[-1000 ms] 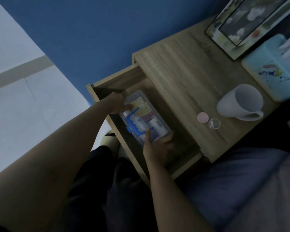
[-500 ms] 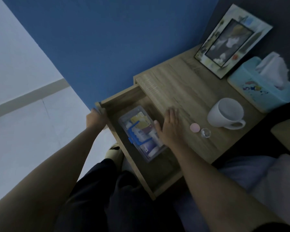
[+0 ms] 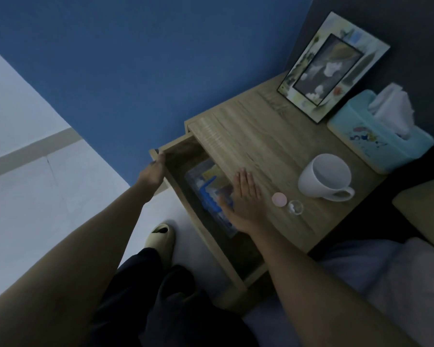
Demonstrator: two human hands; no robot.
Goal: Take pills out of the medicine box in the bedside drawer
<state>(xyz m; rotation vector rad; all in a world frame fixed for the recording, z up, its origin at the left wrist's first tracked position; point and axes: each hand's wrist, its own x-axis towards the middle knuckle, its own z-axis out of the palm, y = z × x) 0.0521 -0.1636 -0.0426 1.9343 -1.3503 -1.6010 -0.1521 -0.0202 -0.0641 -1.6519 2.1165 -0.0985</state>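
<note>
Drawer (image 3: 206,249) standing partly open, sliding out toward 7 o'clock. Medicine box (image 3: 211,196) lying inside, long axis running 11 to 5, far end tucked under the nightstand top (image 3: 258,144). Right hand (image 3: 246,199) resting flat, fingers spread and holding nothing, at the top's edge; the box is lying just off its thumb side at 9 o'clock, so this hand is the nearer. Left hand (image 3: 153,171) curling on the drawer front's far corner at 11 o'clock; its fingertips are hidden, grip hard to judge. Box contents dim, blurred. Pills not discernible.

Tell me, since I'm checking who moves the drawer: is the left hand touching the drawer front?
Touching. The head view shows the left hand with its fingers curled over the drawer front's top corner.
</note>
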